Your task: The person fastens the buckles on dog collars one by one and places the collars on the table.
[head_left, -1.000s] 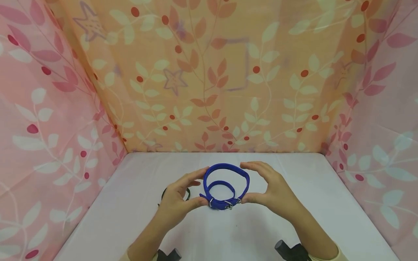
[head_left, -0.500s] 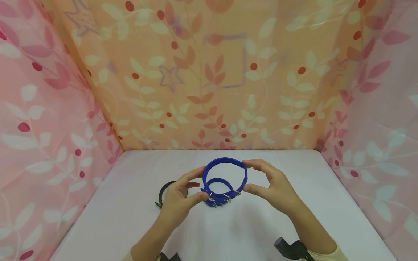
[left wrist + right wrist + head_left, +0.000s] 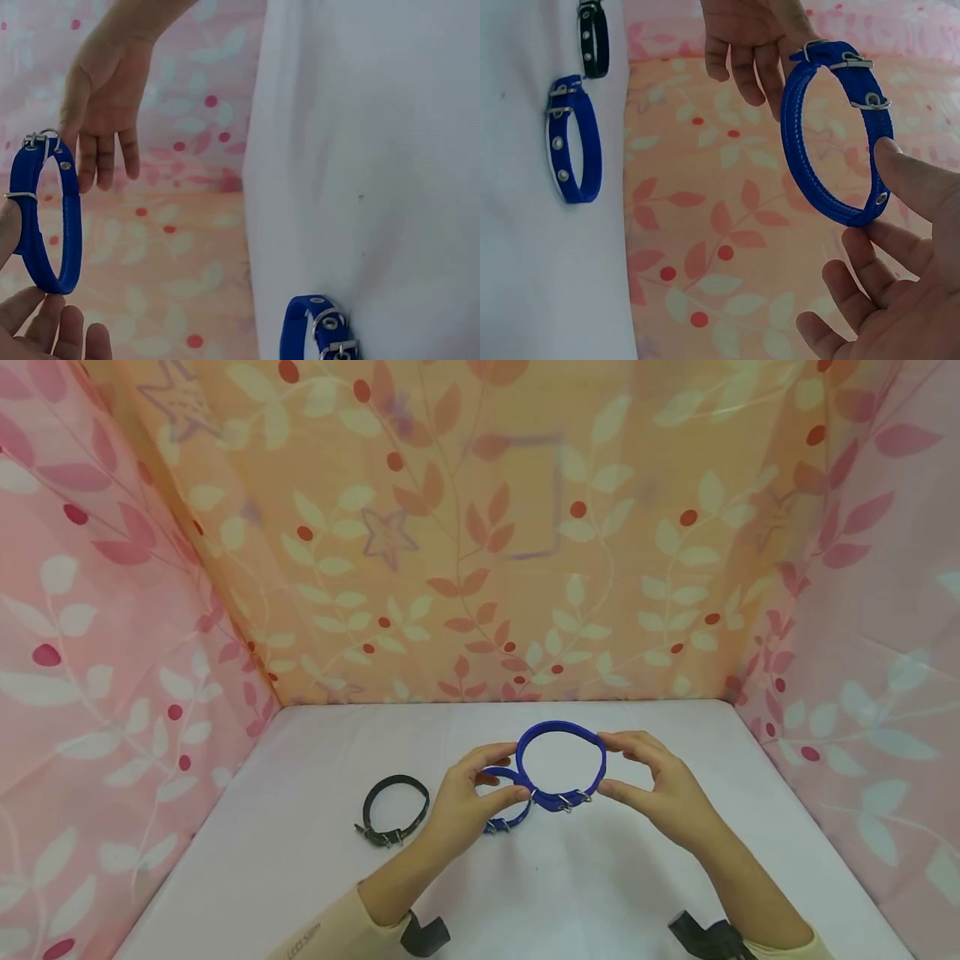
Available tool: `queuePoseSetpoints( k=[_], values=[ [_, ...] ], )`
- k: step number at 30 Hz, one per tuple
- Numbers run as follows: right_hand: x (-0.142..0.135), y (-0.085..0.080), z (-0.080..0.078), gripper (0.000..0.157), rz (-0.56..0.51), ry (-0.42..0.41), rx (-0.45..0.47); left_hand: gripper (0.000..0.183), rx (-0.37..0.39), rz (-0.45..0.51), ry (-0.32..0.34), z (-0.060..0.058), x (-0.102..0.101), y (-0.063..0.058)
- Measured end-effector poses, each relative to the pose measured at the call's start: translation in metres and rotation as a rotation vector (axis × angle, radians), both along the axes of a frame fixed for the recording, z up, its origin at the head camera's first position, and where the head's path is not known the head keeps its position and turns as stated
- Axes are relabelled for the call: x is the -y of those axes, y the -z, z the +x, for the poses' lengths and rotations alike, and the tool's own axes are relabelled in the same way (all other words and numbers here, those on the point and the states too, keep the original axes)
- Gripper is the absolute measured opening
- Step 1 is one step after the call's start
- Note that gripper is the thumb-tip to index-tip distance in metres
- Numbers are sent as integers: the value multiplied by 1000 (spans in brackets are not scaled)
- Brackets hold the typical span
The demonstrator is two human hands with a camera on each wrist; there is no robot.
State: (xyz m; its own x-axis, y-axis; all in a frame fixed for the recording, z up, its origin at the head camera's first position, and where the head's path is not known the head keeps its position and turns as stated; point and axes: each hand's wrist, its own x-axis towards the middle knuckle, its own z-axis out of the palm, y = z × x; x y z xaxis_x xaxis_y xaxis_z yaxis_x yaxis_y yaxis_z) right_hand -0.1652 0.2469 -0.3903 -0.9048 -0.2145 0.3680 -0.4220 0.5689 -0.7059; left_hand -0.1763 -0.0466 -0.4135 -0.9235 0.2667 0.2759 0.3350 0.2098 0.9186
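A large blue buckled collar (image 3: 558, 725), closed into a ring with metal fittings, is held up above the white table between both hands. My left hand (image 3: 468, 797) grips its left side between thumb and fingers. On its opposite side, the thumb and fingertips of my right hand (image 3: 675, 793) pinch the strap. The right wrist view shows stitching on the collar's inner face and an eyelet near the right thumb. A smaller blue collar (image 3: 497, 825) stands on the table, partly hidden by the left hand; its eyelets and buckle show in the right wrist view.
A black collar (image 3: 397, 779) with a buckle rests on the white table (image 3: 247, 877), left of the left hand. Floral cloth walls (image 3: 480, 568) rise along the back and both sides. Dark wrist mounts (image 3: 425, 935) sit at the sleeves.
Both hands have carried the large blue collar to the right. The black collar, earlier partly covered by the left hand, is now in full view; the left hand now overlaps the smaller blue one.
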Motion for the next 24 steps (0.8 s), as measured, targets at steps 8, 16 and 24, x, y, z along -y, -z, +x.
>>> queuePoseSetpoints(
  k=[8, 16, 24],
  values=[
    [-22, 20, -7, 56, 24, 54, 19, 56, -8, 13, -1, -18, -26, 18],
    [-32, 33, -14, 55, 5, 54, 65, 55, 43, 9, -23, -27, -45, 34],
    [-40, 52, -20, 60, -12, 68, 166, 59, 1, -83, -25, -31, -56, 52]
  ],
)
